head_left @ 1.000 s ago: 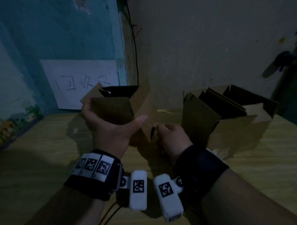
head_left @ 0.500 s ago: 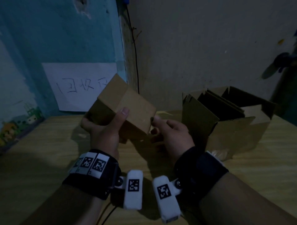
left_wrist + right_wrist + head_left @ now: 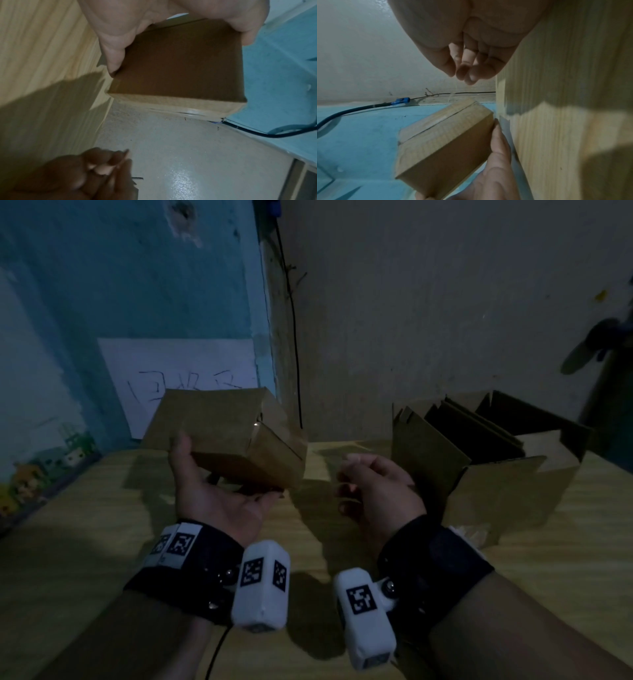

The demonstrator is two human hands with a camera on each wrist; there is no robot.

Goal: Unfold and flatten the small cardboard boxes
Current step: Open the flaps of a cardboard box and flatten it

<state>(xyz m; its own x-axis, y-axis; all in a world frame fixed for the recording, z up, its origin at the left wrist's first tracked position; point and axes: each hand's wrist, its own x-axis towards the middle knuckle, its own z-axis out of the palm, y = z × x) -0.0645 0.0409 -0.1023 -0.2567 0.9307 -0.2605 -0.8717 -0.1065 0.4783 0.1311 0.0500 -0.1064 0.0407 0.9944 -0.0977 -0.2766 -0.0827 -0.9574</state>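
My left hand (image 3: 219,498) gripped the small brown cardboard box (image 3: 226,436) from below, thumb on its near-left face and fingers under its base, holding it tilted in the air above the pale wooden table (image 3: 85,542), left of centre and well clear of the surface. The box was not yet collapsed; the face turned toward my right showed a closed flap seam, and I could not tell whether it was taped. My right hand (image 3: 373,491) hovered just right of the box without touching it, its fingers (image 3: 467,67) loosely curled and holding nothing that I could make out. To do this step well, I judged that the left hand should brace the box by its edges, not its faces, so that the right fingertips could get under the seam and lift the flaps outward before the sides were pressed together. Squeezing too early would probably buckle a panel instead of folding it along its creases. At the far right stood the large open brown cardboard carton (image 3: 496,460) holding upright flat brown cardboard sheets (image 3: 462,422), the likely place for the flattened box.
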